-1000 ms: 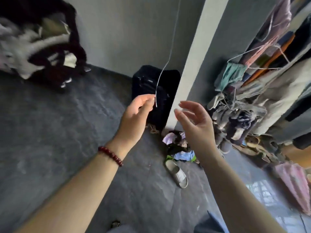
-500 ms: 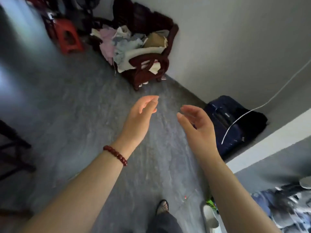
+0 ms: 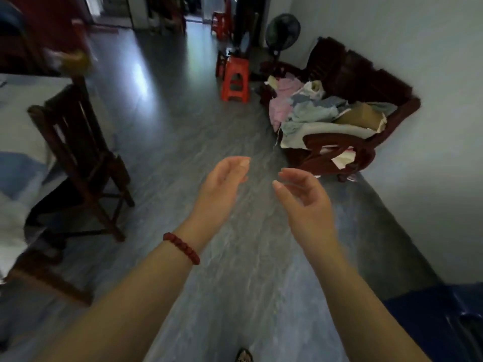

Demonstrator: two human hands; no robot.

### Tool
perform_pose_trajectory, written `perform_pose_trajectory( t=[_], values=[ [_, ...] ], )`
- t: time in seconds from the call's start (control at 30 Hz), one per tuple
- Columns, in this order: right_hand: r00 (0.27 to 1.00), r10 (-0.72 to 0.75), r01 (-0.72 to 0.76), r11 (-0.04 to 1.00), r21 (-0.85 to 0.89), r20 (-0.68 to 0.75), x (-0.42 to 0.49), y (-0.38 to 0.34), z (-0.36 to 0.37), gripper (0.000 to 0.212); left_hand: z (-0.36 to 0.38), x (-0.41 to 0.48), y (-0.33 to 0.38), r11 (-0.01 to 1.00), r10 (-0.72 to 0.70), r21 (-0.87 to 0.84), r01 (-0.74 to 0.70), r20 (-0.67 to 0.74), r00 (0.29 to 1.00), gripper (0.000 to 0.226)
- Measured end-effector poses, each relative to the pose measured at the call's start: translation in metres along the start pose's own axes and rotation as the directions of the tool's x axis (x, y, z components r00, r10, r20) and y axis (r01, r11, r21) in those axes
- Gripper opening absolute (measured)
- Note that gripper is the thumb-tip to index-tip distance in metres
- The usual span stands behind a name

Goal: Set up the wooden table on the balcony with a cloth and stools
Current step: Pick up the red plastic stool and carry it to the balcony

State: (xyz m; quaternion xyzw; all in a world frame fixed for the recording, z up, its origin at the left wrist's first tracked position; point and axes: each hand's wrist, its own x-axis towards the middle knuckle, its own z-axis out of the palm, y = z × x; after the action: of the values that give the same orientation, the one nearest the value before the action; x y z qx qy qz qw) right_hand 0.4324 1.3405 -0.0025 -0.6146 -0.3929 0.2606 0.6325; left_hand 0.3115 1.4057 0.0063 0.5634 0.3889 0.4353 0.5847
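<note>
Holding both out over the grey floor (image 3: 167,142), empty: left hand (image 3: 222,184) with fingers loosely curled and a red bead bracelet (image 3: 182,248) at the wrist, right hand (image 3: 304,202) spread and palm-in, the two near but apart. Facing further into the room than half a second ago: white cord gone from view, dark suitcase (image 3: 441,322) now sliding to the lower right corner. Bringing closer the wooden armchair (image 3: 366,82) heaped with cloths (image 3: 318,113), the red plastic stool (image 3: 235,79) just beyond. Showing a dark wooden chair (image 3: 78,152) newly at left.
</note>
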Motion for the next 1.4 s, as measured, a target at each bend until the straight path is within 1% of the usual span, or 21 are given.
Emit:
perform_pose_trajectory(
  t=[0.17, 0.27, 0.47, 0.6, 0.7, 0.8, 0.93, 1.03, 1.13, 1.23, 1.3, 1.4],
  values=[
    [0.991, 0.003, -0.008, 0.999, 0.032, 0.133, 0.066, 0.017, 0.012, 0.022, 0.004, 0.051, -0.008, 1.0, -0.02, -0.018, 0.018, -0.147, 0.989, 0.016],
    [0.98, 0.012, -0.025, 0.998, 0.064, 0.2, 0.101, 0.029, 0.035, 0.021, -0.006, 0.076, -0.014, 1.0, -0.018, -0.014, 0.015, -0.239, 0.971, 0.015],
    [0.931, 0.046, -0.084, 0.992, 0.09, 0.362, 0.15, 0.051, 0.11, 0.019, -0.059, 0.122, -0.026, 0.998, -0.012, 0.055, 0.036, -0.381, 0.924, 0.02],
    [0.894, 0.066, -0.114, 0.99, 0.082, 0.443, 0.188, 0.065, 0.173, 0.022, -0.104, 0.17, -0.037, 0.998, -0.045, 0.015, 0.059, -0.467, 0.883, 0.018],
    [0.897, 0.037, -0.085, 0.992, 0.091, 0.44, 0.222, 0.068, 0.22, 0.021, -0.138, 0.217, -0.04, 0.998, -0.055, 0.007, 0.066, -0.468, 0.882, 0.019],
    [0.909, 0.065, -0.122, 0.986, 0.113, 0.411, 0.257, 0.065, 0.269, 0.019, -0.171, 0.265, -0.03, 0.997, -0.035, 0.043, 0.058, -0.42, 0.907, 0.019],
    [0.934, 0.081, -0.142, 0.978, 0.154, 0.347, 0.297, 0.068, 0.324, 0.02, -0.212, 0.322, -0.024, 0.993, 0.024, 0.12, 0.021, -0.364, 0.931, 0.012],
    [0.938, 0.078, -0.134, 0.98, 0.147, 0.337, 0.326, 0.067, 0.356, 0.019, -0.239, 0.361, -0.023, 0.995, 0.004, 0.09, 0.031, -0.374, 0.928, 0.012],
    [0.942, 0.065, -0.116, 0.984, 0.138, 0.329, 0.356, 0.071, 0.379, 0.019, -0.259, 0.397, -0.025, 0.999, -0.041, 0.007, 0.047, -0.394, 0.918, 0.017],
    [0.945, 0.075, -0.12, 0.985, 0.123, 0.317, 0.389, 0.08, 0.402, 0.018, -0.274, 0.437, -0.029, 0.998, -0.055, -0.005, 0.058, -0.391, 0.919, 0.016],
    [0.944, 0.107, -0.151, 0.981, 0.119, 0.311, 0.415, 0.084, 0.417, 0.017, -0.284, 0.468, -0.033, 0.998, -0.061, -0.012, 0.061, -0.392, 0.918, 0.016],
    [0.927, 0.181, -0.243, 0.957, 0.157, 0.329, 0.458, 0.092, 0.439, 0.014, -0.295, 0.526, -0.039, 0.998, -0.046, 0.015, 0.056, -0.368, 0.929, 0.015]
  ],
)
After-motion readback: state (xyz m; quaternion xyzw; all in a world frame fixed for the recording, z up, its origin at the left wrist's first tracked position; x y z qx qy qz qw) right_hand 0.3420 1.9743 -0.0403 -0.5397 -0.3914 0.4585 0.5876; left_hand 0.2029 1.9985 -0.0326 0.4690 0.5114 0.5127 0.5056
